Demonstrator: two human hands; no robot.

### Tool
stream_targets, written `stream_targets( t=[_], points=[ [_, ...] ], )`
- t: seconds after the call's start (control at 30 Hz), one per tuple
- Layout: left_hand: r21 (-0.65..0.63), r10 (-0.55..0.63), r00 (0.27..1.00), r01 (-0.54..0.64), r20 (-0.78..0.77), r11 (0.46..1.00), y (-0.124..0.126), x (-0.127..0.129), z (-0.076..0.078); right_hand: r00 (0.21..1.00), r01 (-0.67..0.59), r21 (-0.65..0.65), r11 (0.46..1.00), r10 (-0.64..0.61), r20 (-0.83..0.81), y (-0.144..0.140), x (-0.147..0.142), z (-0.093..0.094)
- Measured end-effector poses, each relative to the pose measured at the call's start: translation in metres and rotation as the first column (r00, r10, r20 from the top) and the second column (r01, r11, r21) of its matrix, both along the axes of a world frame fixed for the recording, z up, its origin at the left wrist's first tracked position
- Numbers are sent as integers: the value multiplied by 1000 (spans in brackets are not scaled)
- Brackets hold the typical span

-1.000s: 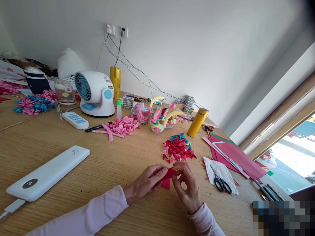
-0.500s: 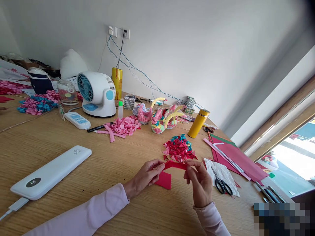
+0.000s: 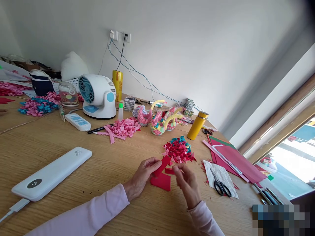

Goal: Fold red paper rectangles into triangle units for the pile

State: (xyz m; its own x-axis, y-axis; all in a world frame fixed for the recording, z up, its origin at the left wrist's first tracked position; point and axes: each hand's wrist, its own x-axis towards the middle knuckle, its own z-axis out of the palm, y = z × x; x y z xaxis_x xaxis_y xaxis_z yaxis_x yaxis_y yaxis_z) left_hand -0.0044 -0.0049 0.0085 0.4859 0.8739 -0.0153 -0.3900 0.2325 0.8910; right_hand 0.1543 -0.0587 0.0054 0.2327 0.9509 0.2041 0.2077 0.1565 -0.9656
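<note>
Nearest the camera, the left hand [image 3: 142, 175] pinches a red paper strip [image 3: 161, 167] between thumb and fingertips, its free end angled up and away; under it a red paper square [image 3: 161, 181] lies flat on the wooden table [image 3: 103, 170]. The right hand [image 3: 187, 183] has changed most: 0.5 s ago it held the far end of the strip, stretched taut between the 2 hands; now its fingers are loosely curled with no clear grip, blurred by motion, and a small red paper piece [image 3: 169, 170] shows just beside its fingertips; whether it touches that piece I cannot tell. Read as a judgement, the strip appears to have been torn or parted into 2, so 1 shorter piece is now free for folding while the left hand keeps the remainder.

Just beyond the hands sits a pile of folded red and teal triangles [image 3: 178, 150]; to the right, scissors [image 3: 220, 185] rest on a white sheet, beside red paper sheets [image 3: 236, 159]. To the left lies a white power bank [image 3: 50, 173]. Further off stand paper swans [image 3: 161, 118], a yellow flask [image 3: 197, 125], a heap of pink folded pieces [image 3: 123, 127] and a white fan [image 3: 97, 96].
</note>
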Motion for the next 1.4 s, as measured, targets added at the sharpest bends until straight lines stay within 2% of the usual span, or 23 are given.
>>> stream_targets(
  t=[0.1, 0.27, 0.47, 0.6, 0.7, 0.97, 1.13, 1.4],
  points=[
    [41, 8, 999, -10, 48, 999, -2, 2, 1, 989, -146, -17, 989, 147, 31, 7, -15, -4],
    [122, 18, 1000, -18, 4, 992, 0, 0, 3, 983, -182, -26, 983, 182, -26, 19, -18, -4],
    [207, 141, 987, -124, -72, 970, 7, -2, 4, 965, -260, -36, 965, 261, 25, 18, -15, -2],
    [215, 181, 976, -153, -117, 964, 7, -1, 2, 967, -253, -40, 967, 254, 8, 16, -21, -4],
    [237, 145, 975, -103, -170, 966, 5, -2, 2, 979, -205, -24, 978, 205, -18, 17, -23, -7],
    [447, 124, 949, 20, -290, 894, 8, -4, -5, 995, -95, 61, 994, 95, 13, 24, -13, -9],
    [418, 65, 939, 88, -339, 904, 7, -4, -5, 995, -90, 75, 993, 94, -45, 24, -11, -11],
    [400, 47, 946, 89, -320, 912, 2, -4, -1, 968, -145, 83, 986, 159, -193, 22, -15, -13]
  ],
)
